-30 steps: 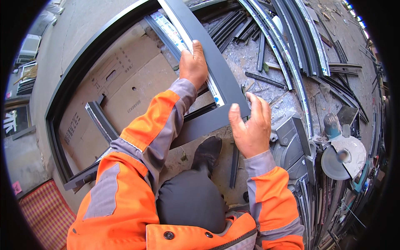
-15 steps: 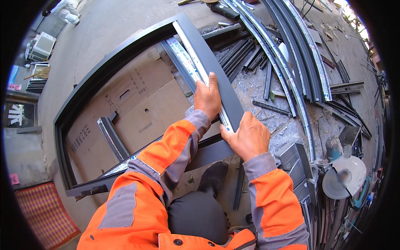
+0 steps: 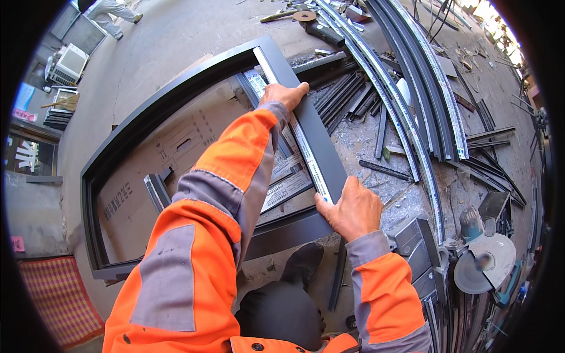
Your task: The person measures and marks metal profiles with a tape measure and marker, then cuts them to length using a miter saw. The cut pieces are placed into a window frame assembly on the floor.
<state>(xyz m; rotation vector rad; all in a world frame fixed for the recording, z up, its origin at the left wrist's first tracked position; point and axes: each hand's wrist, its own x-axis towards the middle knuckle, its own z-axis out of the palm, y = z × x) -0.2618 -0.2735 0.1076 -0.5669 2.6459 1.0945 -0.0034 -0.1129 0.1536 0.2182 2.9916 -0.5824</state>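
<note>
A large dark grey metal window frame (image 3: 318,132) with one bowed side lies tilted before me. A strip with white printed film (image 3: 305,150) runs along the inner edge of its right side. My left hand (image 3: 285,96) is closed around that side near the far corner, thumb over the grey face, other fingertips hidden. At the near right corner my right hand (image 3: 355,210) grips the same frame, its thumb by the strip's end and its fingers over the outer edge. Through the opening show a brown cardboard sheet (image 3: 206,120) and a short dark profile piece (image 3: 156,191).
Dark offcuts (image 3: 344,97) and long curved profiles (image 3: 421,76) lie on the floor beyond the frame. At the right stands a cutting tool with a round disc (image 3: 474,267). A checked red mat (image 3: 62,297) lies at lower left. Another person's legs (image 3: 112,15) show at far left.
My left hand has slid farther along the frame's right side toward the far corner. My right hand keeps its hold at the near corner. The frame sits slightly lower in view.
</note>
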